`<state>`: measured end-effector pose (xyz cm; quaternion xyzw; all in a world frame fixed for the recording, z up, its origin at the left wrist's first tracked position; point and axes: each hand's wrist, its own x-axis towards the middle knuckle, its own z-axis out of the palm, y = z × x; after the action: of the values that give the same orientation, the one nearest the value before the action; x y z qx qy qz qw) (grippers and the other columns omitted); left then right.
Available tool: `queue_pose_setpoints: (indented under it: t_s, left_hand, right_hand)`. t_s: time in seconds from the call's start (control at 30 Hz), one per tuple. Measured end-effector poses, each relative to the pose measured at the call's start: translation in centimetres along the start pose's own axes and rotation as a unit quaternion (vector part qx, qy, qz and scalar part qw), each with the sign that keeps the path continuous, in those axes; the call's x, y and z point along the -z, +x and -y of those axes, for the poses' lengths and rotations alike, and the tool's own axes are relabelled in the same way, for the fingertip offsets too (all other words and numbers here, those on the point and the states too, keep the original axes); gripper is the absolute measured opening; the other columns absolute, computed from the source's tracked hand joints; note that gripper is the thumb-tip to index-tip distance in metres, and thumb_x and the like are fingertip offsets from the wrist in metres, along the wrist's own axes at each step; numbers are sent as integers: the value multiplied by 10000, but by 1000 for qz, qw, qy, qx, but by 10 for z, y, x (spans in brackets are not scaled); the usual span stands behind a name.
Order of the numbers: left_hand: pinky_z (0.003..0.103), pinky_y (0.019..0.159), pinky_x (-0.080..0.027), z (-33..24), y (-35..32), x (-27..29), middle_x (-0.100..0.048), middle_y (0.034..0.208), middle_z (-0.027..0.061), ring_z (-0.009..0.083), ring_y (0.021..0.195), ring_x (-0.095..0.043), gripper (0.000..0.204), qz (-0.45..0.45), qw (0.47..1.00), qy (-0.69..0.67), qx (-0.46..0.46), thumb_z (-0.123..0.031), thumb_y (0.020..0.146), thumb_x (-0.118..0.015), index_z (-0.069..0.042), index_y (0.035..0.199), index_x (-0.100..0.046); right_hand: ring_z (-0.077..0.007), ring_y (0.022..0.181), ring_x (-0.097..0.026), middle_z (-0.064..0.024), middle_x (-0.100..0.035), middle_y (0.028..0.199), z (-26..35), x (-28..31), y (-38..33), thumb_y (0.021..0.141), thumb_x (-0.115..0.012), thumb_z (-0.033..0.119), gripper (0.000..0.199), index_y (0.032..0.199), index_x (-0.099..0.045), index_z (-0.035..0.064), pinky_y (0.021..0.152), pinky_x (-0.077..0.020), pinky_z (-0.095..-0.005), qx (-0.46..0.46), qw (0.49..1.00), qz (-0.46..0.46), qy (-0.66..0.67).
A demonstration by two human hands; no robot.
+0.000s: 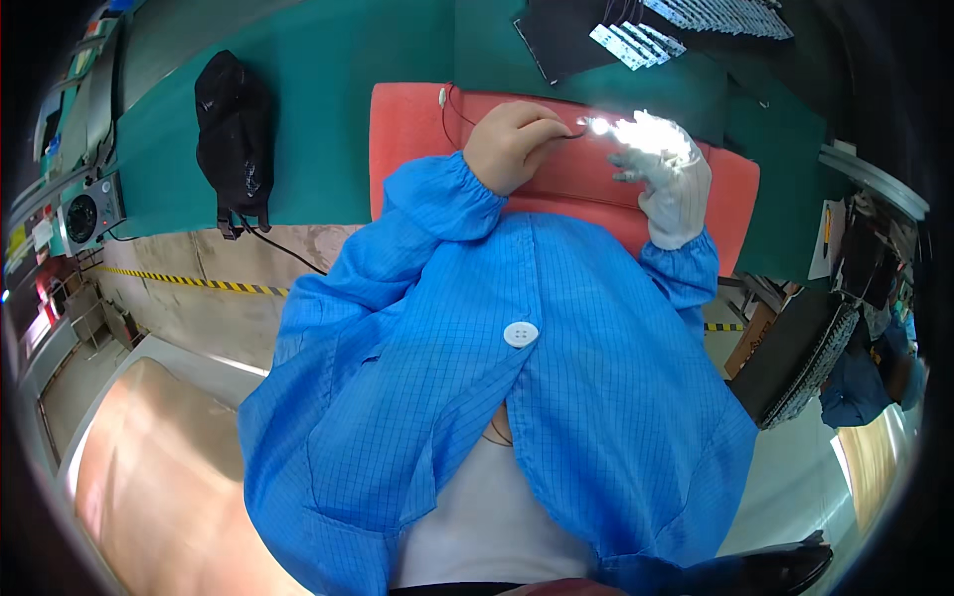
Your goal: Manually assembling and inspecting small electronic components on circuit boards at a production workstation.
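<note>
My left hand (512,144) is bare and closed in a pinch over the red pad (417,129). Between its fingertips is a thin dark wire (572,135), whose end points toward the lit strip. White-gloved, my right hand (676,194) grips a brightly glowing LED strip (646,134) above the pad's right part. Glare washes out the strip's outline and hides where the wire meets it. A thin cord with a small pale connector (442,96) hangs over the pad's upper left edge and runs behind my left hand.
Several unlit LED strips (636,47) lie on a black board (566,45) at the far right of the green table (318,129). A black bag (234,139) rests on the left, near a grey device with a round dark fan (84,217). A black rack (800,358) stands at the right.
</note>
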<state>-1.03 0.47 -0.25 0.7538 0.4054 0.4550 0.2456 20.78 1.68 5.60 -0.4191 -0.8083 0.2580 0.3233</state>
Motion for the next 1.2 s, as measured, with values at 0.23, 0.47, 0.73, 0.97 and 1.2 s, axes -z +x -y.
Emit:
queue_pose_setpoints:
  t_s: [0.23,0.47,0.73,0.97,1.2]
  left_hand:
    - [336,684,-517,-11,2,7,-614,909,93,255,854,-598,240,18,999,47,9,38,746,-669,-57,966,-650]
    - [333,681,-520,-11,2,6,-610,921,106,264,848,-602,235,27,999,37,22,48,762,-647,-47,976,-644]
    - [326,687,-525,-14,-2,6,-611,944,107,262,836,-609,239,30,998,36,34,30,774,-646,-46,1000,-640]
    - [327,717,-523,-18,-3,8,-608,963,106,254,877,-606,247,41,997,19,58,29,778,-645,-56,1010,-642]
    - [274,736,-481,-34,27,6,-640,881,114,171,847,-617,167,69,973,-145,164,-16,805,-652,23,966,-636]
  right_hand:
    - [-131,452,-568,-116,-610,660,6,-1,5,879,-583,344,412,1106,-596,0,398,-436,-218,-496,816,11,296]
    - [-107,478,-555,-80,-607,661,8,-1,7,911,-521,371,410,1080,-606,7,416,-424,-212,-477,841,-4,256]
    - [-111,522,-569,-79,-621,711,11,3,6,923,-507,370,402,1094,-604,20,450,-442,-217,-467,850,-2,244]
    - [-135,576,-598,-117,-645,769,6,0,2,909,-527,407,465,1117,-577,-6,472,-463,-227,-447,855,-14,263]
    - [-180,700,-645,-147,-655,909,-27,-4,-1,951,-452,338,446,1162,-544,-44,594,-522,-260,-244,931,-94,256]
